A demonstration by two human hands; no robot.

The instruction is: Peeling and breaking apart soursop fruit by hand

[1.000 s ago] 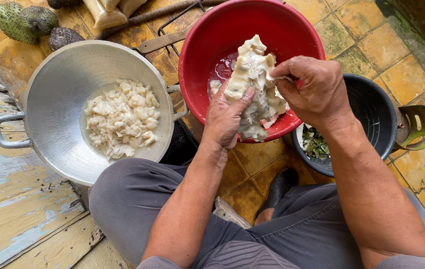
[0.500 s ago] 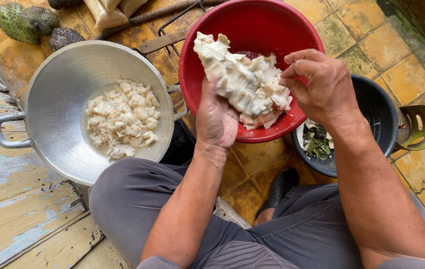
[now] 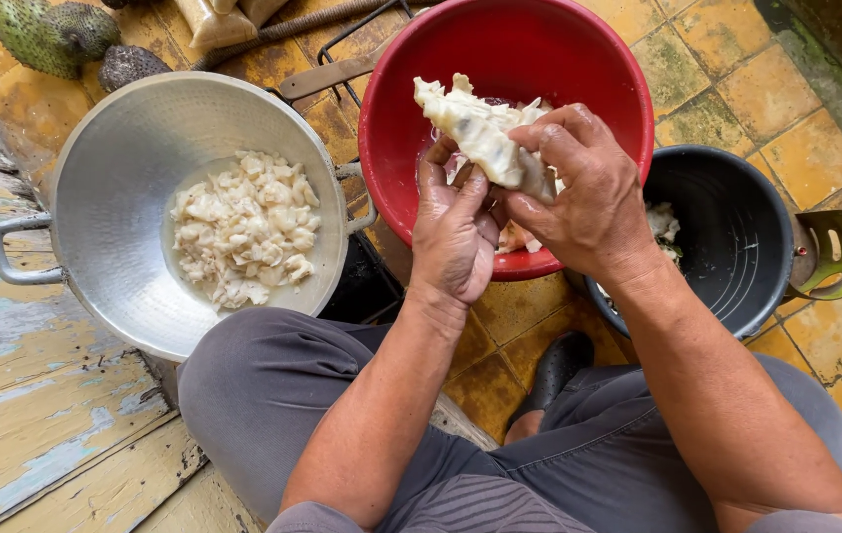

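You sit with your knees in grey trousers at the bottom of the view, one dark shoe on the yellow tiled floor between them. Your forearms reach up from there. Your left hand is cupped, fingers curled against the underside of a long chunk of white pulp. Your right hand grips the same pulp from above, fingers closed over its right end. The pulp sits above a red bowl, just in front of your knees. To the right, touching the bowl, is a black bucket with scraps inside and a green handle. To the left, a silver pan holds a heap of white pieces. Farthest away, at the top left corner, lie green spiky fruits.
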